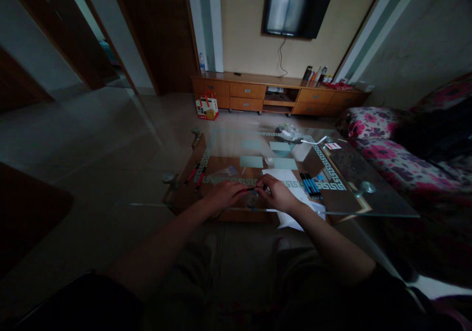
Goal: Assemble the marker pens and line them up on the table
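Glass forms the top of the surface (230,146), with a lower brown panel visible through it and a Greek-key border marked in pale tone. Both hands are together over its near edge, around the middle. Left hand (223,196): grip narrow, fingertips closed on the left end of a slim pen-like object (251,189), which shows dark with red at that end. Right hand (278,193): grip likewise narrow, fingertips pinching the opposite end. The object lies roughly level between the two hands; its finer detail is too small to read. Whether either hand rests on the glass cannot be told.

To the left of the hands, red and black pens (199,179) lie at a slant near the left edge. To the right, a row of blue and black pens (310,186) lies side by side, just beside white paper (293,220) that extends under the right forearm and past the near edge. At the far right are a crumpled plastic bag (289,133) and, near it, a red and white card (333,146). Beyond the surface, a carrier bag (207,108) stands before a wooden cabinet (247,91).
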Tool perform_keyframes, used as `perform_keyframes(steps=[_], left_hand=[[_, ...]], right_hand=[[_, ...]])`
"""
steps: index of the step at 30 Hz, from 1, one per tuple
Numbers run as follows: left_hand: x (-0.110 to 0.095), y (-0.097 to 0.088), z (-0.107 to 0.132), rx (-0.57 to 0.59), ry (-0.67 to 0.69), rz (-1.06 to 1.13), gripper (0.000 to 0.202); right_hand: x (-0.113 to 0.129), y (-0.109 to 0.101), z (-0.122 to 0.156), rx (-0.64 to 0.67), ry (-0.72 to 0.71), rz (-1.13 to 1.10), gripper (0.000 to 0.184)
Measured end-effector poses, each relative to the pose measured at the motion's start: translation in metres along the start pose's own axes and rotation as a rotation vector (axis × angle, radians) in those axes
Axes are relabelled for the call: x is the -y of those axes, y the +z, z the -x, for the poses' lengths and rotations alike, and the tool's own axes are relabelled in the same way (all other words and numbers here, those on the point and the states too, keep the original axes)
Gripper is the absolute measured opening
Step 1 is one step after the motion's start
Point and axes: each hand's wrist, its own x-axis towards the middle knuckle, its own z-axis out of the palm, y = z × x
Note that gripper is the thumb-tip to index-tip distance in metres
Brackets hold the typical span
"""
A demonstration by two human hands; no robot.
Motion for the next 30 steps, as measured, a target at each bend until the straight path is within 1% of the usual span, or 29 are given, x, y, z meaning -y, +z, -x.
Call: perform_keyframes(steps=[4, 9, 12, 19, 25, 30], left_hand=[[-0.001, 0.000, 0.000, -0.025, -0.007, 0.002, 0.029], [0.001, 0.002, 0.000, -0.049, -0.003, 0.020, 0.034], [0.002, 0.003, 0.001, -0.048, -0.015, 0.014, 0.032], [0.000, 0.001, 0.001, -0.035, -0.022, -0.015, 0.033], [0.002, 0.004, 0.001, -0.030, -0.030, 0.019, 0.034], [0.003, 0.003, 0.003, -0.028, -0.025, 0.005, 0.034]], right_hand=[[-0.001, 0.005, 0.000, -0.079, 0.077, -0.165, 0.018], [-0.004, 0.006, -0.002, -0.160, 0.173, -0.298, 0.025], [-0.006, 0.008, -0.004, -0.197, 0.192, -0.338, 0.027], [-0.011, 0.008, -0.006, -0.233, 0.220, -0.417, 0.031], [-0.013, 0.008, -0.006, -0.257, 0.247, -0.498, 0.035], [-0.016, 0.001, -0.007, -0.313, 0.300, -0.567, 0.039]])
